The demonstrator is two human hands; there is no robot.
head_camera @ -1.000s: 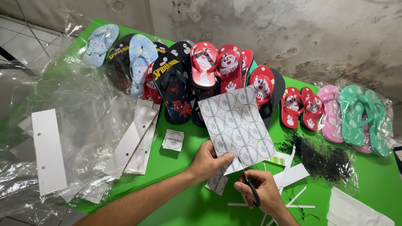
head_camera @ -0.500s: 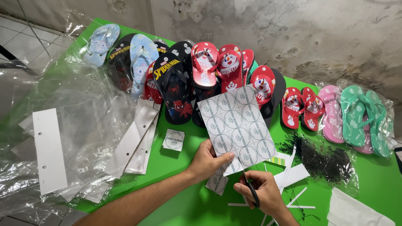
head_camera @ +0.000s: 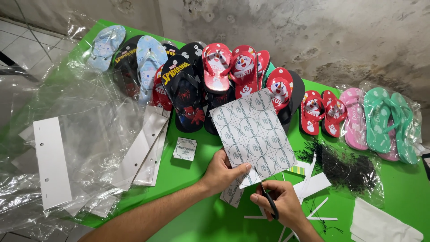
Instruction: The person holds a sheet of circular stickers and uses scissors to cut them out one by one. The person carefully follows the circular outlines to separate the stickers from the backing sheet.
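Left hand point(head_camera: 221, 172) grip: thumb on top, fingers under, pinching the bottom-left corner of a label sheet point(head_camera: 253, 132). Sheet is held tilted above the desk point(head_camera: 188, 188), just above frame centre. Right hand point(head_camera: 280, 204) grip: fingers curled through the dark handles of scissors point(head_camera: 270, 204), closed around them; blades hidden under the sheet's lower edge, can't tell whether they are apart.

Sheet: thin white card, flat, matte, grid of printed round labels with grey ring borders. One cut square label point(head_camera: 185, 149) lies on the desk at 9 o'clock from the left hand; more cut pieces point(head_camera: 232, 195) sit just below it.

White paper offcuts point(head_camera: 313, 186) at 3 o'clock of the right hand, thin strips scattered around. Bundle of thin black ties point(head_camera: 345, 166) in clear film at 2 o'clock. Clear plastic bags with white card headers point(head_camera: 51, 163) piled at 9 o'clock, glossy, crinkled.

Row of rubber flip-flops point(head_camera: 215, 76) along the far edge, 10 to 2 o'clock: pale blue, black, red, pink, mint green.

Desk is bright green, smooth. Wall point(head_camera: 313, 36) behind is stained, patchy grey concrete; tiled floor point(head_camera: 18, 40) at top left.
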